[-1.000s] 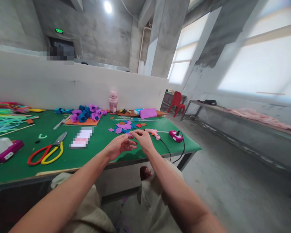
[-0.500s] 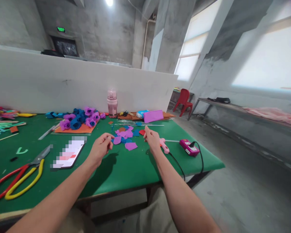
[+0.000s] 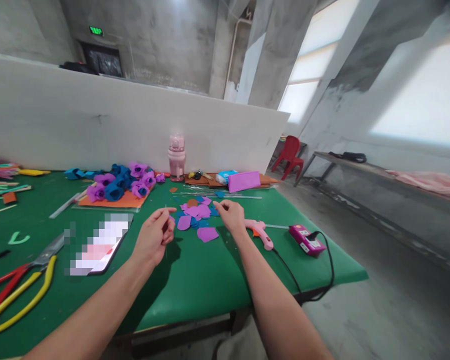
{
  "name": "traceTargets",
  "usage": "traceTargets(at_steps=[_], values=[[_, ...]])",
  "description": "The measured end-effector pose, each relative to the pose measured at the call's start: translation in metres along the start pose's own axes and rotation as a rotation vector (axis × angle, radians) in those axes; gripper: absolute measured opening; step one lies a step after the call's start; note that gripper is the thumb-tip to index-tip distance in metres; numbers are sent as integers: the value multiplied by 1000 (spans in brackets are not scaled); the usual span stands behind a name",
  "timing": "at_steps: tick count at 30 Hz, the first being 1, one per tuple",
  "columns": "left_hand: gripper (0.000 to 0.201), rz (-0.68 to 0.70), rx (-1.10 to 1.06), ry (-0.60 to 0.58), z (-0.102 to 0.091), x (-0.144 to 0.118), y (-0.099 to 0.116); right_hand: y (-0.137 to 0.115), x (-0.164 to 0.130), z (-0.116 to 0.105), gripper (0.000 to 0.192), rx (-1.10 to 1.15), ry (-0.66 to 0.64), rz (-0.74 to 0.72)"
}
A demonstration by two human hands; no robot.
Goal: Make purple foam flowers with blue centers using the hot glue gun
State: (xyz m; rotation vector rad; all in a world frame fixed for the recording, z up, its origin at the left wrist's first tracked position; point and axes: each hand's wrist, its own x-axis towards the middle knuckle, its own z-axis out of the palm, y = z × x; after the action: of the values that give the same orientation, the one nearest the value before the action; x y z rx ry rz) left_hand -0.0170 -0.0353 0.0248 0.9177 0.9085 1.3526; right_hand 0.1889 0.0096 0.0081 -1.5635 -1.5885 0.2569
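My left hand [image 3: 154,236] hovers over the green table, left of a loose pile of cut paper petals [image 3: 204,211], purple and blue with a brown piece. Its thumb and fingers are pinched together; a faint thin line shows at the tips, too fine to name. On the pile's right side is my right hand [image 3: 230,216], fingers closed, with the tips beside blue pieces; whatever they pinch is hidden. Just right of that hand lies a pink glue gun [image 3: 260,232]. One purple petal [image 3: 207,234] rests nearest me, in front of the pile.
Purple and blue paper flowers [image 3: 122,182] lie on orange sheets. A phone [image 3: 107,245] and large scissors [image 3: 37,270] are at left. A pink bottle [image 3: 177,159], thin wires [image 3: 206,191] and a purple paper roll [image 3: 244,181] stand behind. The glue gun's cord reaches a magenta power socket [image 3: 305,240].
My right hand has shifted left toward the pile, its fingers lower, and the red piece beside it is out of sight. My left hand stays pinched. The camera view has shifted slightly.
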Motion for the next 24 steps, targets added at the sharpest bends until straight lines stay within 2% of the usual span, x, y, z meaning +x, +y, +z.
traceTargets(at_steps=[3, 6, 10, 14, 19, 24], values=[[21, -33, 5, 4, 1, 0, 3, -17, -3, 11, 21, 24, -38, -52], [26, -50, 38, 58, -10, -4, -2, -22, -14, 18, 19, -35, -56, -74], [27, -77, 84, 38, -23, -11, -3, -12, -20, 17, 15, -99, -101, -107], [24, -67, 115, 52, -24, -16, 2, 1, -16, 17, 15, -145, -196, -77], [25, -59, 121, 15, -21, -19, 5, 6, -15, 36, 13, -195, -282, -178], [23, -2, 77, 64, -21, -11, 4, -12, 1, 60, 22, -238, -324, -375]])
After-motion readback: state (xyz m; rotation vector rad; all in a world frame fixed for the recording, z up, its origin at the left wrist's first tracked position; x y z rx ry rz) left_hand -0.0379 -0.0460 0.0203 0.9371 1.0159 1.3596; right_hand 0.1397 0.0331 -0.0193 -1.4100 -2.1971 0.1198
